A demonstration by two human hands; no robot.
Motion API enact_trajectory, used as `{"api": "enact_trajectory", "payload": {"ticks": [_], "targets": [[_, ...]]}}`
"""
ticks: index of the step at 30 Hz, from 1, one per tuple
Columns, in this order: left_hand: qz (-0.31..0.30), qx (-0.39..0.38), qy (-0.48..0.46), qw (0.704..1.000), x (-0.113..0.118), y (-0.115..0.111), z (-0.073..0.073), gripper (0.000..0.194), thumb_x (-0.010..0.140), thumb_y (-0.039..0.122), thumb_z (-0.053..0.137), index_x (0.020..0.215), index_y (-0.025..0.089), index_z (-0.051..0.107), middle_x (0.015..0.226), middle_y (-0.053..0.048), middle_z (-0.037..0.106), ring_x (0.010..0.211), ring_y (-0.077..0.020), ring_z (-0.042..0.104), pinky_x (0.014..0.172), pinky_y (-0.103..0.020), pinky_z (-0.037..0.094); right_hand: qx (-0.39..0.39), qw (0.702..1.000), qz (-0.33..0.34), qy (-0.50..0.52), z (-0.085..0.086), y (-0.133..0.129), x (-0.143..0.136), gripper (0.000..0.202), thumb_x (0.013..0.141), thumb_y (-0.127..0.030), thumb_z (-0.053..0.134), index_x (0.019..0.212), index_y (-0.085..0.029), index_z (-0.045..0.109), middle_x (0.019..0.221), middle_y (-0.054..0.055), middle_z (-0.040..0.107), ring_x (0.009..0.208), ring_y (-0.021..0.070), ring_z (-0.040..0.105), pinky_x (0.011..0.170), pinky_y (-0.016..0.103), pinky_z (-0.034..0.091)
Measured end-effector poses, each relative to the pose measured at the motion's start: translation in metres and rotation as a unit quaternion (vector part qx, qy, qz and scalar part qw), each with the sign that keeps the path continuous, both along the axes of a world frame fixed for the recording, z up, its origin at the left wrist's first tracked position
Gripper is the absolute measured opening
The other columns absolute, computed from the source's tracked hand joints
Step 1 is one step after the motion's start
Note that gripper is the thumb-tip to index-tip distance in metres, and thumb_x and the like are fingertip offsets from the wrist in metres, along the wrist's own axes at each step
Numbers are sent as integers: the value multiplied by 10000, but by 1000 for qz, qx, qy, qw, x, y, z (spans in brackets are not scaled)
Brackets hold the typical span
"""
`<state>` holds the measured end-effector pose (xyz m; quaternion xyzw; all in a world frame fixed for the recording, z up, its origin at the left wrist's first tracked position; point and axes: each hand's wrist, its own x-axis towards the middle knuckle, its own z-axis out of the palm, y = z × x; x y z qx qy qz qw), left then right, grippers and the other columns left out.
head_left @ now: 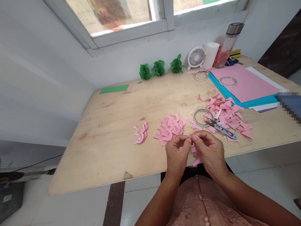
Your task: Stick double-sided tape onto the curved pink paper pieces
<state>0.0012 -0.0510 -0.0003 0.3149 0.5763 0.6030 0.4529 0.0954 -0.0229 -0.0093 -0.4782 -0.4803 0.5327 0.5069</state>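
Observation:
At the table's front edge, my left hand (pixel 178 154) and my right hand (pixel 211 153) meet, thumbs and forefingers pinched together. Between them is a pink curved paper piece (pixel 198 157), its lower part hanging below my fingers; the pinched end is mostly hidden. A heap of pink wavy cut-outs (pixel 170 127) lies just beyond my left hand. Farther left are a few curved pink pieces (pixel 142 135) with whitish spots. Beyond my right hand lie blue-handled thread snips (pixel 223 129) and a roll of narrow tape (pixel 195 117).
Pink paper scraps (pixel 225 113) spread across the right side. Behind them are stacked coloured sheets (pixel 251 83) topped by another tape roll (pixel 228 81). Along the wall stand green paper shapes (pixel 158 68), a small white fan (pixel 196 57) and a glass bottle (pixel 227 48). A green strip (pixel 114 89) lies back left.

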Motion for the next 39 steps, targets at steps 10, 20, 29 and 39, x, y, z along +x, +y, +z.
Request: {"api": "enact_trajectory", "payload": {"ticks": [10, 20, 29, 39], "targets": [[10, 0, 71, 997, -3, -2, -6, 111, 750, 229, 609, 674, 163, 655, 645, -7, 628, 642, -135, 552, 659, -252, 451, -26, 1000, 11, -10, 3, -1, 0, 139, 783, -308, 635, 713, -190, 661, 719, 12, 642, 713, 157, 576, 644, 264, 449], [14, -18, 29, 999, -6, 2, 4, 114, 695, 216, 617, 600, 162, 647, 588, -4, 631, 588, -132, 557, 619, -243, 448, 39, 997, -4, -72, 2, 7, 12, 185, 825, -328, 572, 754, -210, 696, 793, 31, 680, 869, 215, 600, 813, 338, 427], [-25, -10, 19, 999, -5, 1, 7, 118, 726, 225, 631, 642, 155, 675, 625, -18, 665, 614, -133, 586, 636, -247, 470, -21, 997, 76, -11, 10, 7, 8, 164, 802, -352, 615, 756, -201, 663, 753, 8, 647, 722, 157, 571, 668, 264, 443], [-51, -6, -11, 999, 0, -3, 2, 134, 755, 246, 636, 695, 143, 696, 670, -27, 679, 661, -142, 598, 659, -256, 483, -32, 997, 64, 35, 1, 6, 4, 181, 777, -345, 666, 696, -199, 597, 672, -16, 580, 614, 118, 524, 564, 227, 428]]}}
